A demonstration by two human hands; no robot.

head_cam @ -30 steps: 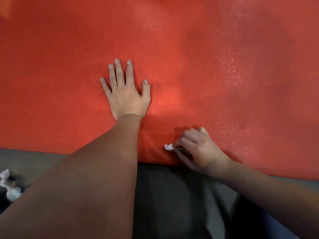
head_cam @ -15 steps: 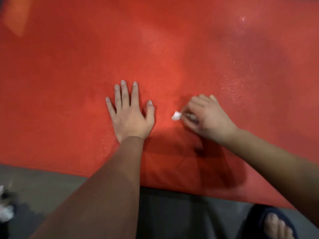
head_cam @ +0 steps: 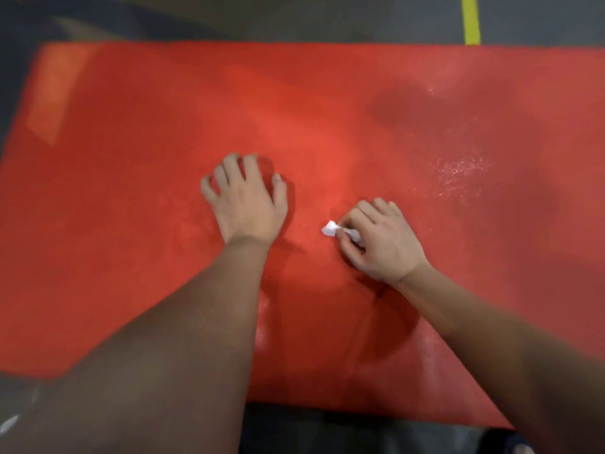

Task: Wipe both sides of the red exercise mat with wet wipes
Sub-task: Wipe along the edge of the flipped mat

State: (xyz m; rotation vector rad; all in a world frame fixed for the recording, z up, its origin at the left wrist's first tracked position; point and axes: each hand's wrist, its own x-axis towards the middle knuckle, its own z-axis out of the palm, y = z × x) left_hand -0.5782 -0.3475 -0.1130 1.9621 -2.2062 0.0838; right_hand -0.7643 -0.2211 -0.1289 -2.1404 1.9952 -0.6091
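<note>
The red exercise mat lies flat on the floor and fills most of the view. My left hand rests on the mat near its middle, fingers spread and bent at the tips, holding nothing. Just to its right, my right hand pinches a small crumpled white wet wipe against the mat; only the wipe's left tip shows past my fingers. Wet sheen glints on the mat to the right of my right hand.
Grey floor borders the mat at the far side and along the near edge. A yellow floor line runs away at the top right. A dark shoe tip shows at the bottom right.
My right hand with the wipe moved from the mat's near edge up onto its middle. My left hand's fingers went from flat to bent. The view pulled back, showing the mat's far edge.
</note>
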